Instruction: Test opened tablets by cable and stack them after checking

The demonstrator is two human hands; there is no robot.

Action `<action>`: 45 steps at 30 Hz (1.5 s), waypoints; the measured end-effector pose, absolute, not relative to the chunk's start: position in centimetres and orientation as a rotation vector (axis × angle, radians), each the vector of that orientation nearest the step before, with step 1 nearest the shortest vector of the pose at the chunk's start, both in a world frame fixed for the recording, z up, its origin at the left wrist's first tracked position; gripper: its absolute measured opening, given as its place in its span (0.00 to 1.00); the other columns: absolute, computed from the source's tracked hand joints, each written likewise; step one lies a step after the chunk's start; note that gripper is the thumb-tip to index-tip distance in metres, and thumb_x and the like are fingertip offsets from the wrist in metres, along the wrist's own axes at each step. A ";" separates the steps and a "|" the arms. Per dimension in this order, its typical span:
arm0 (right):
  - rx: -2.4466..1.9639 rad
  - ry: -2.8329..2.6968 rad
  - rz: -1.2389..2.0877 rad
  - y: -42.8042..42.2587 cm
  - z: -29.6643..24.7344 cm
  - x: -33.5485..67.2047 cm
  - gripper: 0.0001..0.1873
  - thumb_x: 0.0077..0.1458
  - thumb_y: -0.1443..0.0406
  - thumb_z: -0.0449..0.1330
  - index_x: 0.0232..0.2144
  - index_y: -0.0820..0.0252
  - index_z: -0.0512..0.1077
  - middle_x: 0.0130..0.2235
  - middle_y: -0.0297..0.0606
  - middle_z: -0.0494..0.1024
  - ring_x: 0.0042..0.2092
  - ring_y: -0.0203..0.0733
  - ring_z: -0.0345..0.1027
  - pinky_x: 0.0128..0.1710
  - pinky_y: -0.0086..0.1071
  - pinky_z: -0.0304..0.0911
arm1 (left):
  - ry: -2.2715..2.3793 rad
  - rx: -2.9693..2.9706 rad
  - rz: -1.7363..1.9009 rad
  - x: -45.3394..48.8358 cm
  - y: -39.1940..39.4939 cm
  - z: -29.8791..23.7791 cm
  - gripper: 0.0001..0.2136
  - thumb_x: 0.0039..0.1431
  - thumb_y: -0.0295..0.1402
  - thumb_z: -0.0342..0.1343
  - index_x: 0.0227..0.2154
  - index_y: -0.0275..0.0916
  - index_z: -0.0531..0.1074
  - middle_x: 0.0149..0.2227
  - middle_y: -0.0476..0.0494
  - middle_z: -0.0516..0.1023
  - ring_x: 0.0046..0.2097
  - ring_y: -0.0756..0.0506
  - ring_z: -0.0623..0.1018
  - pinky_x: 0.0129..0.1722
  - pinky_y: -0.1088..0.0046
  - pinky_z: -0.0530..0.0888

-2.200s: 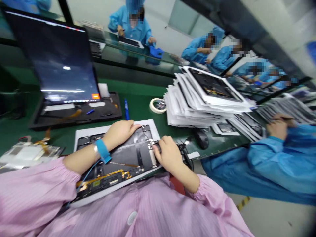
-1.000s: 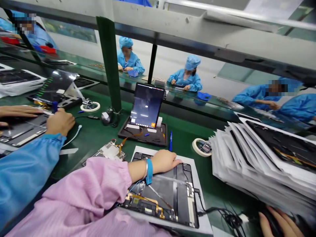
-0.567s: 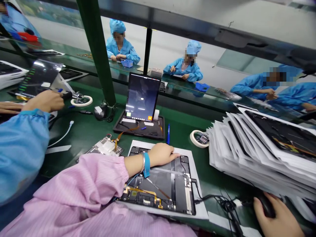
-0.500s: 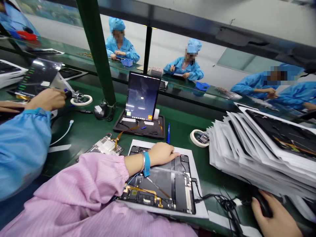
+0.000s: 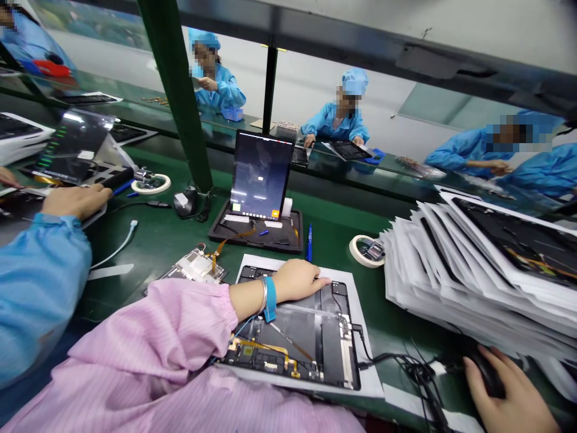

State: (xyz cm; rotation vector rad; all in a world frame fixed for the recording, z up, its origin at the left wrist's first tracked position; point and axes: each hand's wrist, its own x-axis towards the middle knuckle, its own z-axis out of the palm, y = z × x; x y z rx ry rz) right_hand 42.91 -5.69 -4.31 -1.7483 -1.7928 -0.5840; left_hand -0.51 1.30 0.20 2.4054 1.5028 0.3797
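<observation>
An opened tablet (image 5: 293,337) lies on a white sheet, its inner boards and orange ribbon cables showing. My left hand (image 5: 297,281), with a blue wrist strap, rests palm down across its far edge. The thumb is stretched out; the other fingers bend partly out of sight. A black cable plug (image 5: 357,328) sits at the tablet's right edge. Over at the lower right, my right hand (image 5: 514,391) is wrapped round a black computer mouse (image 5: 489,374). Behind the tablet, a lit screen (image 5: 260,174) leans upright in a black tray (image 5: 255,233), joined by ribbon cable to a metal-covered board (image 5: 195,264).
A tall stack of tablet parts between white sheets (image 5: 451,282) stands right, beside a tape roll (image 5: 367,251). A blue pen (image 5: 309,242) lies behind the tablet. Tangled black cables (image 5: 417,373) lie near the mouse. At left is a co-worker's hand (image 5: 74,201); several people sit opposite.
My hands stay where they were. The left co-worker's hand has lowered and moved left, with the blue pen now on the bench. Across the bench, one person now handles a dark panel.
</observation>
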 end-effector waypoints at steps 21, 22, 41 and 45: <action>-1.608 -1.433 1.486 -4.0 2.1 25.3 0.21 0.56 0.48 0.55 0.27 0.60 0.67 0.10 0.23 0.58 0.10 0.26 0.42 0.11 0.23 0.36 | 1.442 2.397 0.315 -0.8 1.1 -0.2 0.32 0.63 0.53 0.31 0.26 0.38 0.75 0.29 0.41 0.77 0.31 0.45 0.74 0.28 0.72 0.60; -1.580 -1.351 1.439 -4.2 2.4 25.5 0.20 0.56 0.49 0.55 0.29 0.60 0.67 0.12 0.24 0.61 0.11 0.27 0.45 0.10 0.22 0.39 | 1.443 2.398 0.312 -0.8 1.1 -0.2 0.32 0.63 0.53 0.32 0.26 0.37 0.75 0.29 0.41 0.77 0.31 0.44 0.74 0.28 0.72 0.60; -1.340 -1.664 1.333 -6.3 0.0 23.1 0.11 0.59 0.57 0.56 0.33 0.58 0.62 0.26 0.31 0.67 0.29 0.35 0.62 0.32 0.29 0.58 | 1.455 2.391 0.324 -0.7 1.2 -0.3 0.33 0.63 0.53 0.31 0.26 0.37 0.75 0.27 0.40 0.76 0.30 0.44 0.73 0.29 0.70 0.60; -1.352 -1.697 1.373 -5.9 0.0 23.1 0.12 0.59 0.55 0.55 0.33 0.58 0.62 0.26 0.31 0.67 0.29 0.34 0.61 0.30 0.28 0.57 | 1.458 2.405 0.320 -0.6 1.2 -0.3 0.32 0.63 0.53 0.31 0.26 0.37 0.75 0.27 0.40 0.77 0.30 0.44 0.74 0.28 0.71 0.60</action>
